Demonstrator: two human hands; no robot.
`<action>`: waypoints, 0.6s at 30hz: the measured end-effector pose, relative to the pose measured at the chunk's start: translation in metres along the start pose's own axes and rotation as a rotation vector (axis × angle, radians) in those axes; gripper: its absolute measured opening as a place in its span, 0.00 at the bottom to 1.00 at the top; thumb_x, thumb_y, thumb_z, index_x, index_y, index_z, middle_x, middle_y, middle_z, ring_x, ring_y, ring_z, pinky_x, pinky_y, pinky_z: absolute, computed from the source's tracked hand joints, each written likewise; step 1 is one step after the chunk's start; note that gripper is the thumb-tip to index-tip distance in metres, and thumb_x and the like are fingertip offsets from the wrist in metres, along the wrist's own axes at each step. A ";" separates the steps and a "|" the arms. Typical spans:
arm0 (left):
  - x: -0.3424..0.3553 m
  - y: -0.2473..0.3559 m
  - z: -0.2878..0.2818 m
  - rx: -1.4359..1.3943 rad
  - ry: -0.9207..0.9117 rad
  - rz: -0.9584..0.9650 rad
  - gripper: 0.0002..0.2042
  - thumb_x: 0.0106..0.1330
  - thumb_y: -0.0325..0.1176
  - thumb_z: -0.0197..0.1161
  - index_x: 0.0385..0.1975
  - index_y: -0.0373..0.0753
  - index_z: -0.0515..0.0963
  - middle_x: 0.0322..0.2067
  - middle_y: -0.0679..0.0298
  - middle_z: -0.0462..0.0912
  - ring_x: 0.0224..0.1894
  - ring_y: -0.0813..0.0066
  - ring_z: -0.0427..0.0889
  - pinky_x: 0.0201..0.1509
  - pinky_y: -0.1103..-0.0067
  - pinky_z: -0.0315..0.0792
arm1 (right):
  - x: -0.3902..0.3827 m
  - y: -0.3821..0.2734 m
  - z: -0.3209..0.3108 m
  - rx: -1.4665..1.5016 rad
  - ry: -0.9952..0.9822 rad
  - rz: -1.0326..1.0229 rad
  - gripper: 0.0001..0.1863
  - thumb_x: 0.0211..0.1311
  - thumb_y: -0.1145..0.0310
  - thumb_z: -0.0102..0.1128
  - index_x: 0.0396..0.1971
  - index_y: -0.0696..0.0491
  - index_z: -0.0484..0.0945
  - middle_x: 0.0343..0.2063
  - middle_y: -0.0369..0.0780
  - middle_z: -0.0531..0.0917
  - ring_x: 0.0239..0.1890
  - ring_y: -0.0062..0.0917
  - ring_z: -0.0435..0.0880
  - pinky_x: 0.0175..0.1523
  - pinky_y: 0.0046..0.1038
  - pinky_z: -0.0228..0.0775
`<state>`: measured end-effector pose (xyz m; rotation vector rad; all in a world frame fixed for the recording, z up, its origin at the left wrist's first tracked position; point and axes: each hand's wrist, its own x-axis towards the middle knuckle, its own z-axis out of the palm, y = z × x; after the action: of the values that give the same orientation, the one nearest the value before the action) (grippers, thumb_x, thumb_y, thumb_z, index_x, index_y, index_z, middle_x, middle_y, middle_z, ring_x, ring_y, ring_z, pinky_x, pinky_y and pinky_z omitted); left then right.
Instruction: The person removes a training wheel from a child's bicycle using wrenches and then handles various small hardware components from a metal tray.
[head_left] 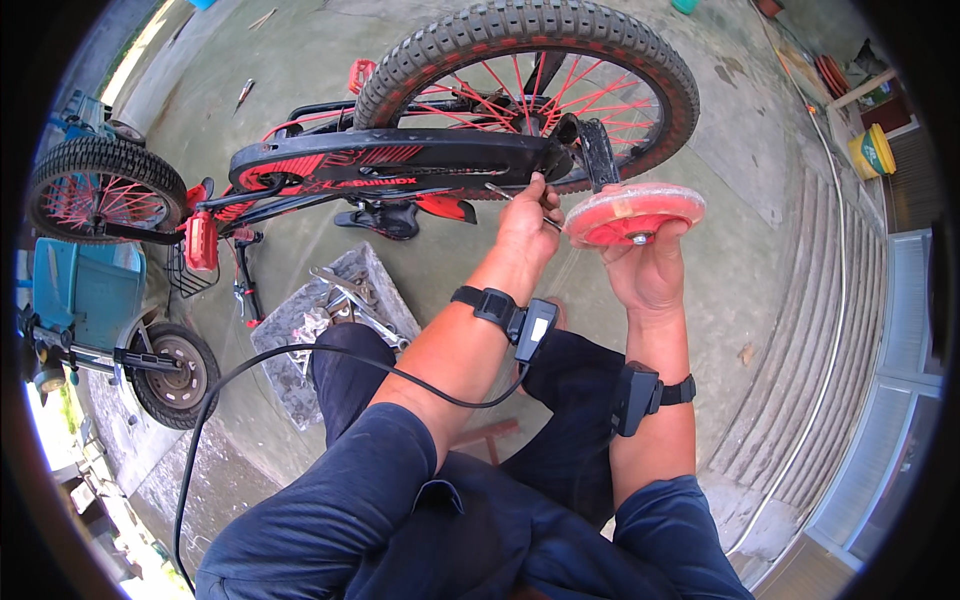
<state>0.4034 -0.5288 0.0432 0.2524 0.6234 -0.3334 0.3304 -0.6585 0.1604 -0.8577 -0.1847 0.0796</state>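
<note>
Navy cloth sleeves (pixel 330 500) lie nearest; beyond, the right hand (pixel 645 268) has its grip pinching a small, round red wheel (pixel 610 228) beside a black-and-red bicycle (pixel 440 158). The left hand's (pixel 525 222) grip closes on a slim metal tool (pixel 498 190) — apparently, though partly hidden.

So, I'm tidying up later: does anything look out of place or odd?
The bicycle is upturned, its saddle down by the floor. A thin tool lies alone there, apart from the jumbled tools in the grey tray. The small red wheel in the right hand has a whitish rim, perhaps scuffed.
</note>
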 end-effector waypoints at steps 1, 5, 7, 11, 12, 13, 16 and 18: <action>-0.003 -0.001 0.003 0.010 0.013 0.015 0.09 0.72 0.38 0.58 0.33 0.41 0.74 0.25 0.69 0.74 0.25 0.79 0.71 0.26 0.81 0.62 | -0.001 -0.001 0.004 0.007 0.008 -0.004 0.42 0.54 0.33 0.58 0.56 0.55 0.72 0.50 0.42 0.81 0.50 0.36 0.83 0.51 0.44 0.79; -0.015 -0.004 0.013 -0.018 0.051 0.061 0.12 0.74 0.42 0.54 0.33 0.40 0.74 0.26 0.67 0.75 0.25 0.78 0.72 0.26 0.80 0.62 | -0.001 -0.004 0.009 0.013 -0.021 0.022 0.43 0.53 0.33 0.58 0.56 0.55 0.73 0.50 0.42 0.81 0.51 0.36 0.82 0.51 0.45 0.79; -0.022 -0.006 0.019 -0.029 0.063 0.054 0.14 0.75 0.43 0.52 0.33 0.40 0.74 0.26 0.67 0.76 0.26 0.77 0.73 0.26 0.80 0.62 | -0.001 -0.008 0.014 -0.021 0.003 0.009 0.43 0.53 0.33 0.59 0.56 0.56 0.73 0.50 0.42 0.81 0.50 0.36 0.83 0.51 0.45 0.79; -0.021 -0.003 0.017 -0.010 0.007 0.045 0.16 0.76 0.45 0.50 0.33 0.39 0.74 0.26 0.66 0.77 0.25 0.77 0.72 0.25 0.81 0.62 | -0.001 -0.007 0.006 0.025 0.000 0.024 0.43 0.52 0.33 0.59 0.55 0.57 0.73 0.49 0.42 0.81 0.49 0.36 0.83 0.48 0.45 0.80; -0.017 -0.001 0.013 -0.004 -0.026 0.036 0.16 0.76 0.45 0.49 0.33 0.39 0.74 0.26 0.66 0.77 0.25 0.77 0.72 0.25 0.81 0.62 | 0.000 -0.006 0.007 0.030 0.000 0.022 0.44 0.52 0.33 0.59 0.55 0.57 0.73 0.49 0.43 0.81 0.48 0.37 0.84 0.48 0.45 0.81; -0.014 0.000 0.010 -0.009 -0.005 0.057 0.15 0.76 0.44 0.50 0.33 0.39 0.73 0.26 0.66 0.76 0.25 0.77 0.71 0.25 0.81 0.62 | 0.000 -0.006 0.010 0.035 0.000 0.019 0.44 0.52 0.32 0.59 0.55 0.58 0.73 0.48 0.43 0.81 0.48 0.37 0.84 0.47 0.45 0.81; -0.027 -0.004 0.020 -0.016 0.052 0.062 0.13 0.75 0.43 0.52 0.32 0.40 0.73 0.26 0.66 0.76 0.25 0.78 0.70 0.24 0.81 0.61 | -0.001 -0.007 0.006 0.010 0.012 0.023 0.44 0.52 0.32 0.59 0.54 0.58 0.73 0.47 0.44 0.82 0.47 0.37 0.84 0.47 0.45 0.81; -0.034 -0.004 0.025 -0.016 0.079 0.036 0.12 0.74 0.42 0.52 0.32 0.41 0.72 0.26 0.67 0.75 0.25 0.78 0.70 0.24 0.81 0.61 | 0.000 -0.008 0.006 -0.007 0.016 0.021 0.45 0.52 0.31 0.58 0.54 0.58 0.73 0.46 0.44 0.82 0.46 0.37 0.85 0.47 0.44 0.81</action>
<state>0.3893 -0.5332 0.0828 0.2622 0.6983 -0.2852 0.3291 -0.6594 0.1701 -0.8668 -0.1606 0.0922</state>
